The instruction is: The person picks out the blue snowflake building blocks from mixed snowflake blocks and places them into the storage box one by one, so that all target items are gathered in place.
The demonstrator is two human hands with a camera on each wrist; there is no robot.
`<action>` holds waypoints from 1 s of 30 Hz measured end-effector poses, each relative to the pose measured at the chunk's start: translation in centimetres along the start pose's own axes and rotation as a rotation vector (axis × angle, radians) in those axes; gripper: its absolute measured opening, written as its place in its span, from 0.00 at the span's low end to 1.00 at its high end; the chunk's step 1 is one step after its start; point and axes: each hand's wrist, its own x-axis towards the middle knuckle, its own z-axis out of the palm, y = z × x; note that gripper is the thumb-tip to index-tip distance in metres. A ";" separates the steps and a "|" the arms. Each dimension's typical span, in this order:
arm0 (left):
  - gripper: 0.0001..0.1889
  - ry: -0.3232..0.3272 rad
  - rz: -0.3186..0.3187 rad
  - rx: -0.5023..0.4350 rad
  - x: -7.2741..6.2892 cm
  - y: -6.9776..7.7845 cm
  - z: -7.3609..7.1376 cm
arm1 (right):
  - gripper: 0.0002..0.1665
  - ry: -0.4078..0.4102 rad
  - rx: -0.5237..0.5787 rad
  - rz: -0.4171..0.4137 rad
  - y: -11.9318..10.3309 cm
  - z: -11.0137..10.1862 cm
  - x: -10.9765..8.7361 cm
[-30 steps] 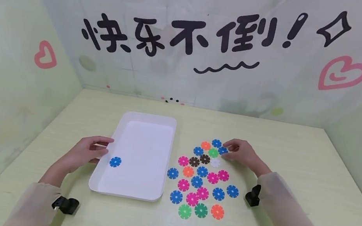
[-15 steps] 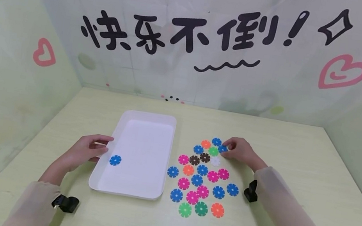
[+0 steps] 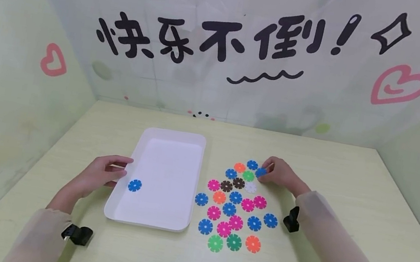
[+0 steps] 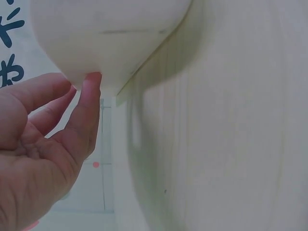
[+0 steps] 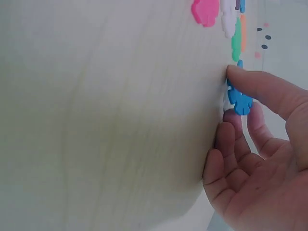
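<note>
With thumb and fingertips, my right hand [image 3: 280,173] holds the edge of a blue notched plastic disc [image 3: 260,172] at the far right of the disc group. In the right wrist view that blue disc [image 5: 240,100] stands tilted between thumb and fingers, close to the table. My left hand [image 3: 98,173] touches the left rim of a white tray [image 3: 191,183] with extended fingers and thumb. From the left wrist, the thumb [image 4: 90,89] lies against the tray's outer wall [image 4: 113,53]. One blue disc [image 3: 135,185] lies inside the tray, near its left side.
Right of the tray, several notched discs lie flat on the table: a pink disc [image 3: 214,213], an orange disc [image 3: 253,244], a dark green disc [image 3: 234,242], a brown disc [image 3: 239,183] and a white disc [image 3: 250,187] among them. A printed wall sheet [image 3: 175,89] rises behind the table.
My right thumb and fingers have closed on the blue disc, which has tilted and shifted slightly right. The left hand and tray stay in place.
</note>
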 end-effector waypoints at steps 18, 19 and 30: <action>0.24 -0.001 -0.001 -0.004 0.0 0.0 0.1 | 0.17 0.014 0.057 -0.138 -2.0 0.2 -1.0; 0.24 0.000 -0.002 -0.003 0.0 0.0 0.1 | 0.17 0.010 0.063 -0.169 -2.5 0.4 -1.0; 0.24 -0.003 0.005 -0.016 0.0 -0.1 0.0 | 0.17 -0.048 0.116 -0.381 -8.6 4.3 -1.0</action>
